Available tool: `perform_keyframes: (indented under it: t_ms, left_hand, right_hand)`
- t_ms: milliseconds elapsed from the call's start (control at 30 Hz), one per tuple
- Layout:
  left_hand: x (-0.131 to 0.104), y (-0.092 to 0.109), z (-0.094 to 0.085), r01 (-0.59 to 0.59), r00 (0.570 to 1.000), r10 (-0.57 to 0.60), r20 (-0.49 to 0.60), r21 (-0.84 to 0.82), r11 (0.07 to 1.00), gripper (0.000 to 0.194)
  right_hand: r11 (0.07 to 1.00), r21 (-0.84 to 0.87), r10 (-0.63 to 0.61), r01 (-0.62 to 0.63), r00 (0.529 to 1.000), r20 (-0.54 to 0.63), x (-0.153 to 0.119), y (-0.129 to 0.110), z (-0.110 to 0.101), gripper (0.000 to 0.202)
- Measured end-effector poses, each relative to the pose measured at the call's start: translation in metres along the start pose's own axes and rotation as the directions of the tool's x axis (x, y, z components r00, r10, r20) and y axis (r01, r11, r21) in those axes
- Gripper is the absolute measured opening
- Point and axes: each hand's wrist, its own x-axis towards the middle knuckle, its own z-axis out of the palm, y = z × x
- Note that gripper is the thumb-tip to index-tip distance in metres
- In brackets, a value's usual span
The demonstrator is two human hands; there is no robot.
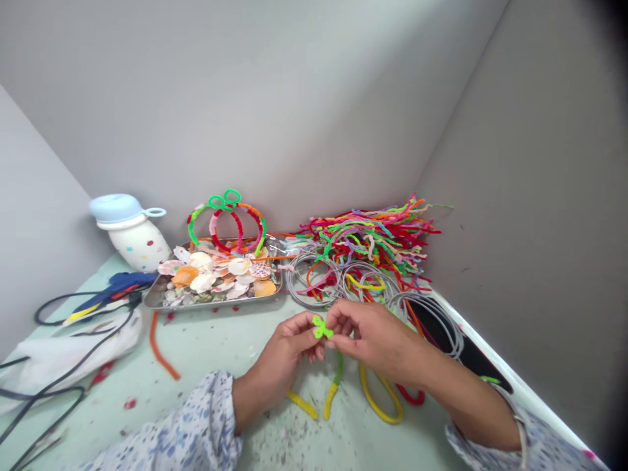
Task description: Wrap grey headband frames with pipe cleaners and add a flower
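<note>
A small lime-green pipe cleaner (pixel 321 327), bent into several little loops like a flower, is held up between my two hands. My left hand (pixel 289 343) pinches it from the left with thumb and forefinger. From the right, the fingertips of my right hand (pixel 366 330) close on its other edge. Below my hands hangs or lies a band wrapped in green and yellow pipe cleaner (pixel 331 400), its upper part hidden behind the fingers. A yellow pipe cleaner loop (pixel 390 415) lies under my right wrist, with a red piece (pixel 411 396) beside it.
Shells fill a metal tray (pixel 220 304), where pipe-cleaner headbands (pixel 240 229) stand. A bottle (pixel 132 232) is left of it. Behind my right hand are a pipe cleaner heap (pixel 373 239) and grey wire coils (pixel 314 288). Black cables (pixel 63 386) cross a white bag (pixel 88 347) at left.
</note>
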Motion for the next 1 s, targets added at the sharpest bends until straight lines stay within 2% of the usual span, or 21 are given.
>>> perform_keyframes:
  t_ms: [200,333,567,1000]
  left_hand:
    - [-0.0003,0.0010,0.0016,-0.013,1.000,0.013,-0.003,-0.017,1.000,0.006]
    - [-0.0009,0.0017,0.0016,-0.014,1.000,0.014,0.001,-0.023,1.000,0.007]
    - [-0.0020,0.0015,0.0009,-0.030,1.000,0.030,0.000,-0.020,0.999,0.006]
    - [-0.0040,0.0036,0.0010,0.008,0.997,-0.002,0.072,-0.084,0.996,0.007]
  right_hand:
    - [0.997,0.027,0.077,-0.078,0.997,0.005,-0.0019,0.0018,-0.0020,0.008]
    - [0.996,0.036,0.084,-0.084,0.996,0.011,-0.0005,-0.0002,-0.0014,0.002]
    - [0.985,0.081,0.151,-0.153,0.988,0.033,-0.0011,-0.0037,-0.0016,0.006]
    - [0.986,0.126,0.102,-0.113,0.990,0.095,-0.0010,0.0036,-0.0038,0.010]
